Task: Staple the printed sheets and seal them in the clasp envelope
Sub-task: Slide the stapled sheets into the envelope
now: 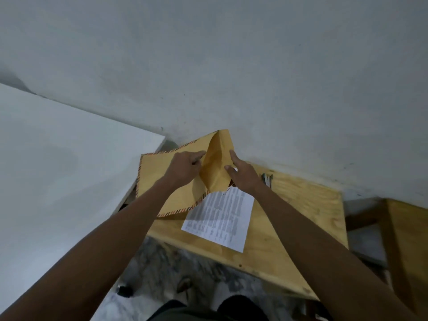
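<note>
A large yellow-brown clasp envelope (pixel 159 179) with a striped border is held up over the left end of a plywood table (pixel 289 218). Its mouth gapes open between my hands, the flap (pixel 221 142) standing up toward the wall. My left hand (pixel 185 167) pinches the near lip of the opening. My right hand (pixel 243 174) presses with straight fingers against the far side of the opening. The printed sheets (pixel 222 218) lie flat on the table just below the envelope, their top edge under it. A stapler (pixel 266 179) sits partly hidden behind my right wrist.
A white wall (pixel 254 77) rises right behind the table. A big white panel (pixel 53 172) stands to the left, close to the envelope. A second wooden piece (pixel 407 239) is at the right. Below the table's front edge is a marbled floor (pixel 185 269).
</note>
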